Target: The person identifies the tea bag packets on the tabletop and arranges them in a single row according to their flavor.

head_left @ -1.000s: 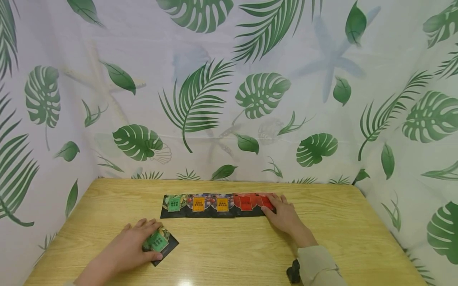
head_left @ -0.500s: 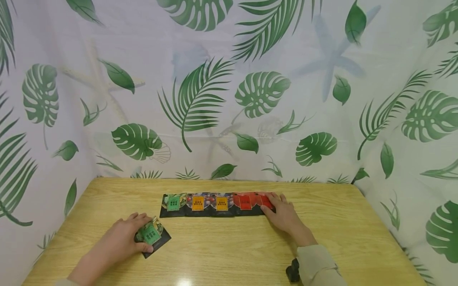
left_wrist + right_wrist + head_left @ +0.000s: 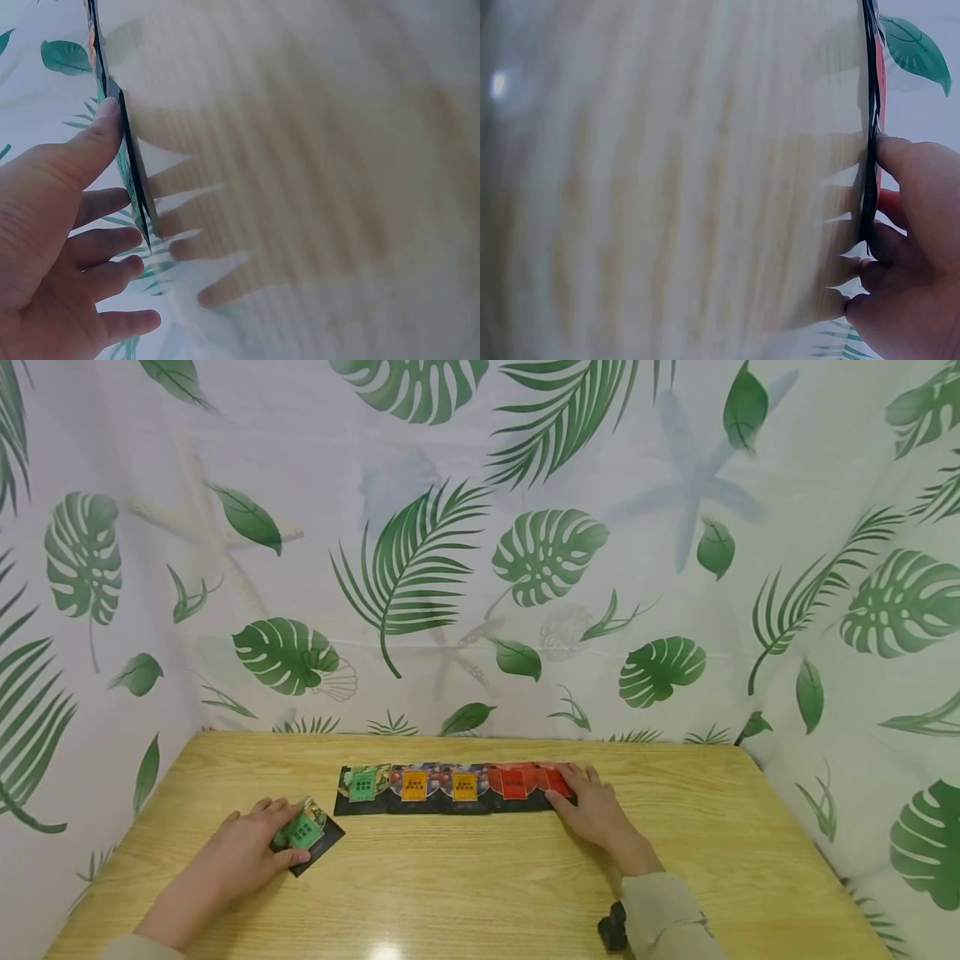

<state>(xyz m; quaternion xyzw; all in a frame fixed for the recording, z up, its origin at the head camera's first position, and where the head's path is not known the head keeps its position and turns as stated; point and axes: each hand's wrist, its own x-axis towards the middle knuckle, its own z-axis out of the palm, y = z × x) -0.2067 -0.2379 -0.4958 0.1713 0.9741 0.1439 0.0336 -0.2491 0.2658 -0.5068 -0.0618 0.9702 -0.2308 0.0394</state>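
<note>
In the head view, my left hand (image 3: pixel 247 843) rests on a black packet with a green label (image 3: pixel 303 833), lying askew on the table. Its thumb presses near the packet's lower edge, and the fingers reach across the upper left part. The left wrist view shows the fingers spread, with the thumb on the packet (image 3: pixel 137 172). Farther back lies a row of similar packets: a green one (image 3: pixel 362 789), two orange-labelled ones (image 3: pixel 414 788), and overlapping red ones (image 3: pixel 514 787). My right hand (image 3: pixel 596 814) touches the last red packet (image 3: pixel 553 781) at the row's right end, partly covering it.
A wood-grain table (image 3: pixel 450 893) stands against a white cloth (image 3: pixel 450 527) printed with green leaves, which also rises at both sides. A small black object (image 3: pixel 613 928) sits beside the right sleeve cuff (image 3: pixel 663 910).
My left hand has moved left and away from me over the table, carrying the green-labelled packet along with it. The right hand and the row have stayed in place.
</note>
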